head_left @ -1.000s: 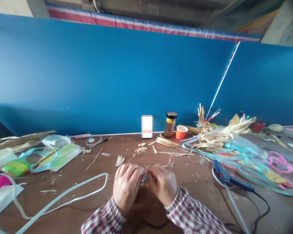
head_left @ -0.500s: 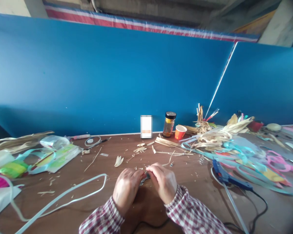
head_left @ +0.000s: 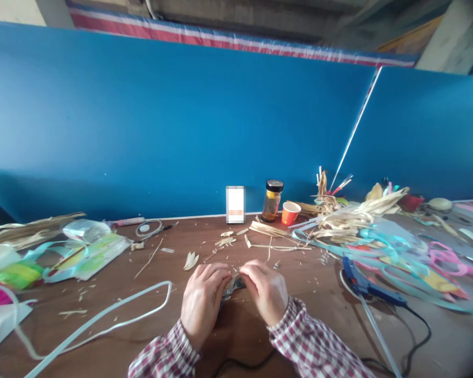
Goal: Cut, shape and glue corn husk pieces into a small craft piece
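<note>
My left hand (head_left: pixel 203 299) and my right hand (head_left: pixel 265 290) are together low in the middle of the brown table (head_left: pixel 307 294), fingers curled. Between them they pinch a small grey metal piece (head_left: pixel 232 286) with a thin pale straw strip (head_left: pixel 268 251) rising from it. Both wrists wear red and white checked sleeves. What the piece is I cannot make out, as the fingers hide most of it.
A white cord (head_left: pixel 114 315) loops at the left. A blue glue gun (head_left: pixel 362 283) with a black cable lies at the right beside straw and coloured ribbons (head_left: pixel 394 247). A jar (head_left: pixel 273 200) and an orange cup (head_left: pixel 290 213) stand by the blue wall.
Both hands dipped slightly toward me, then moved back up the table, still pinching the small piece; the straw strip now stands more upright.
</note>
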`<state>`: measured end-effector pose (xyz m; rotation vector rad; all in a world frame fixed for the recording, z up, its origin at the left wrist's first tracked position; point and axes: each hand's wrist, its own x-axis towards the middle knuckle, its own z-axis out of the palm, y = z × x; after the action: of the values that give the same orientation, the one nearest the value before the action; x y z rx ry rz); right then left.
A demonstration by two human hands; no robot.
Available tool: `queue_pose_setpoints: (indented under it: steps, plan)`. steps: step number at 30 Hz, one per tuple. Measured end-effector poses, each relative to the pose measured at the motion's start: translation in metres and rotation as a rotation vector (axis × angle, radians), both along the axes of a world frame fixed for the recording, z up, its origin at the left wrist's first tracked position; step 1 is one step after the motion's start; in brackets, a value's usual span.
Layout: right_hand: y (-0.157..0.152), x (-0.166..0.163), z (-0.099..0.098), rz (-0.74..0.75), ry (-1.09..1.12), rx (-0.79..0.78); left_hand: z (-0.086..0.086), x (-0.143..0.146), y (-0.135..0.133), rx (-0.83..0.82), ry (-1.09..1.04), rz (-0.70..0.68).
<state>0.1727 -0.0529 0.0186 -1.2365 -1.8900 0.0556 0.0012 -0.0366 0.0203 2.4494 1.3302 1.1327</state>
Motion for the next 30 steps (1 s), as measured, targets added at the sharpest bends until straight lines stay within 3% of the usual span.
queue_pose_setpoints:
  steps: [3,5,8,12,14,20,25,30]
  plan:
    - [0.001,-0.001,0.000,0.009,0.010,0.004,0.000,0.001,0.001,-0.016,-0.085,-0.034]
    - [0.002,0.000,-0.001,0.012,0.014,0.011,-0.001,0.002,0.000,-0.115,-0.163,-0.057]
    - [0.002,0.001,-0.001,0.005,0.043,0.015,-0.003,0.006,0.000,-0.397,-0.339,-0.064]
    - [0.003,0.001,0.000,-0.035,0.151,-0.016,-0.003,0.010,0.001,-0.854,-0.745,-0.095]
    - [0.003,-0.002,0.001,-0.041,0.193,-0.062,-0.002,0.012,0.001,-0.974,-0.942,-0.154]
    - [-0.002,-0.017,-0.002,0.078,0.243,-0.207,-0.008,0.016,-0.001,-0.968,-1.174,-0.222]
    - [-0.003,-0.018,-0.003,0.116,0.293,-0.213,-0.009,0.016,-0.001,-0.985,-1.267,-0.238]
    - [-0.002,-0.018,-0.005,0.141,0.313,-0.200,-0.007,0.015,0.001,-1.067,-1.317,-0.344]
